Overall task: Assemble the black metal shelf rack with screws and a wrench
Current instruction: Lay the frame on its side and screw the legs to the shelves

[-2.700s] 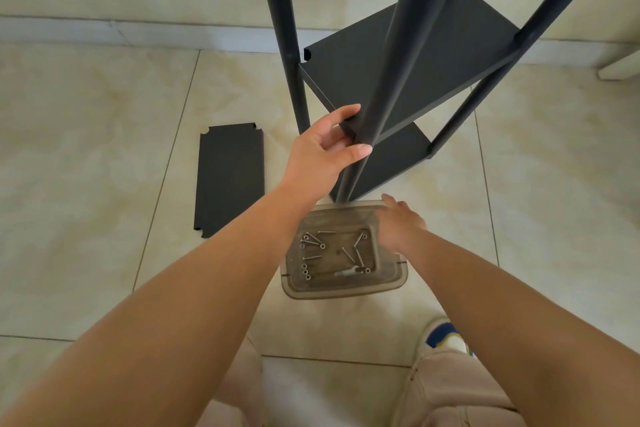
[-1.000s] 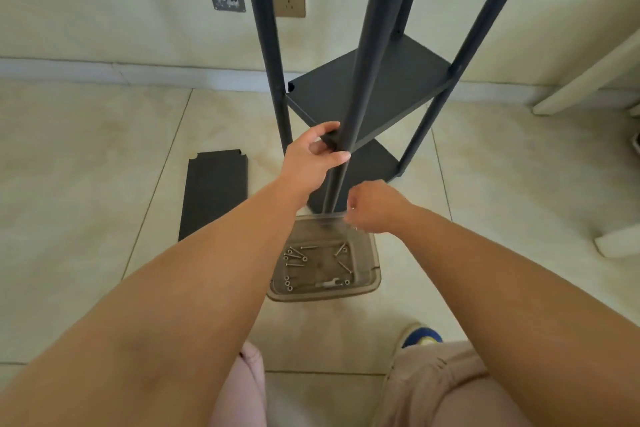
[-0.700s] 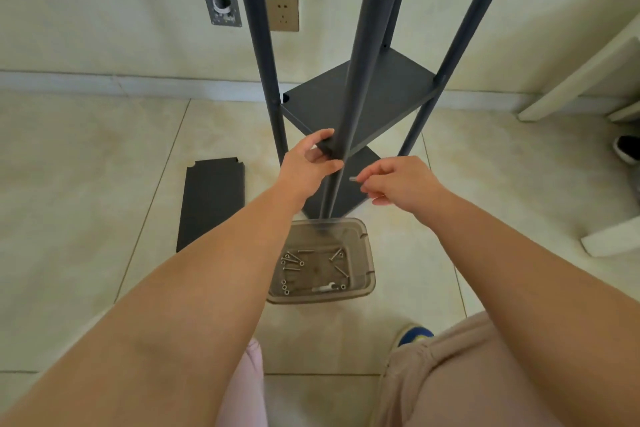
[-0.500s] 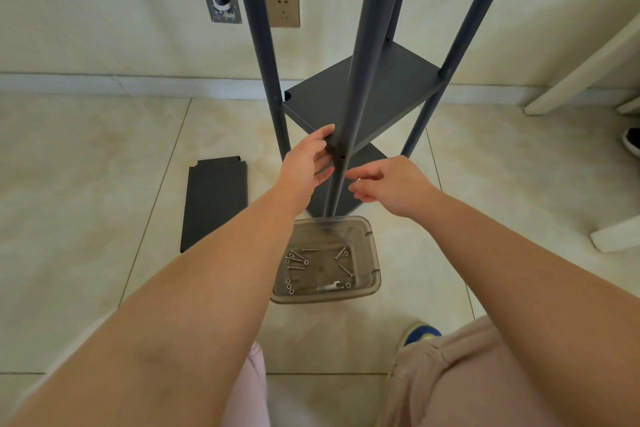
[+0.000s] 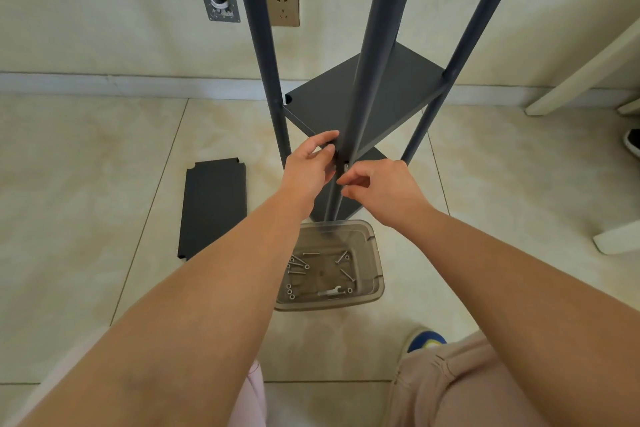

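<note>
Rack [image 5: 363,94] upright on the tiles, screw going into its near post [image 5: 372,55]
Left hand [image 5: 308,166] curls round the post at shelf height, likely steadying it, while right hand [image 5: 381,191] pinches a screw [image 5: 345,168] at the hole; spare panel [image 5: 213,206] lies left, tub [image 5: 375,274] of screws and wrench [image 5: 330,292] waits below; thread engagement hidden behind the fingertips, post tops cut off

Black rack posts [image 5: 375,55] and shelf [image 5: 391,87] are shown; beside the rack, a loose black panel [image 5: 214,208] on cream marbled tiles [image 5: 86,184]; silver screws [image 5: 298,265] in a smoky translucent tub [image 5: 375,267]; a brass-toned socket [image 5: 282,7] behind.
</note>
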